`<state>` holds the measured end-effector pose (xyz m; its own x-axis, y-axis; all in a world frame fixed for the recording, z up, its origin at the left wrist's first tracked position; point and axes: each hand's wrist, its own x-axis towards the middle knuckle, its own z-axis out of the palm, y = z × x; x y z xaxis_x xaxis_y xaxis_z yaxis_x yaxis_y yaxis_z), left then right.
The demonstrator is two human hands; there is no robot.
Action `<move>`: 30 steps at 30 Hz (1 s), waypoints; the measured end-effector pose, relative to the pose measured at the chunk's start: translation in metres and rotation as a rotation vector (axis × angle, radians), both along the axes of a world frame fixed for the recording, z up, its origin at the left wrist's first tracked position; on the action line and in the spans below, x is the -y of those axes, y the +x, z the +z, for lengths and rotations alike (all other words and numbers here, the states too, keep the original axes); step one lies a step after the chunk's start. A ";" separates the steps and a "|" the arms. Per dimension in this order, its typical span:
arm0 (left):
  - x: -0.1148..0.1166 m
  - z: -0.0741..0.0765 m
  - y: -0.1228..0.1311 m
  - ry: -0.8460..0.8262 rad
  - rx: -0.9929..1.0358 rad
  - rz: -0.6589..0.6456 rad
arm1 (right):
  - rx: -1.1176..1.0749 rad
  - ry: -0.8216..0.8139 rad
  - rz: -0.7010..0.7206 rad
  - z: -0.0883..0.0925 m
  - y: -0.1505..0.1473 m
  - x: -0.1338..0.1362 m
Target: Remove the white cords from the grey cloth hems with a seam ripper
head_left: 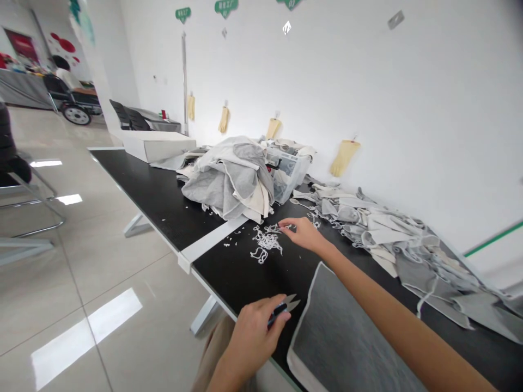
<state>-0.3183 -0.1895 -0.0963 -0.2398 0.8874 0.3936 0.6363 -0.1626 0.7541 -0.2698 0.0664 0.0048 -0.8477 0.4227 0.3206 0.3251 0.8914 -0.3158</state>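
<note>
My left hand (256, 335) is closed around small thread snips (281, 310) with a dark blue handle, near the table's front edge. The two pointed blades stand slightly apart. My right hand (304, 233) reaches farther over the table, thumb and fingers pinched together; what they hold, if anything, is too small to make out. Just beside those fingertips lies a loose heap of white thread ends (266, 243). Under my right forearm, a grey cloth piece with a pale stitched edge (347, 337) lies on the black tabletop (220, 277), partly covered by the arm.
A large mound of grey and white cloth (231, 177) stands beyond the thread heap, beside a clear plastic bin (291, 177). More cloth pieces (379, 223) lie along the wall. A white box (157, 146) sits at the far end. Yellow gloves (344, 158) hang on the wall.
</note>
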 end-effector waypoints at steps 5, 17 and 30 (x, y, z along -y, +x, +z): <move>0.001 -0.005 0.000 -0.006 -0.031 0.005 | -0.078 0.096 -0.198 0.024 0.098 0.028; -0.002 -0.015 0.003 0.030 -0.034 -0.009 | 0.241 -0.189 -0.682 -0.087 0.393 0.034; -0.004 -0.014 0.005 0.094 -0.090 0.053 | 0.124 -0.151 -0.554 -0.037 0.358 0.046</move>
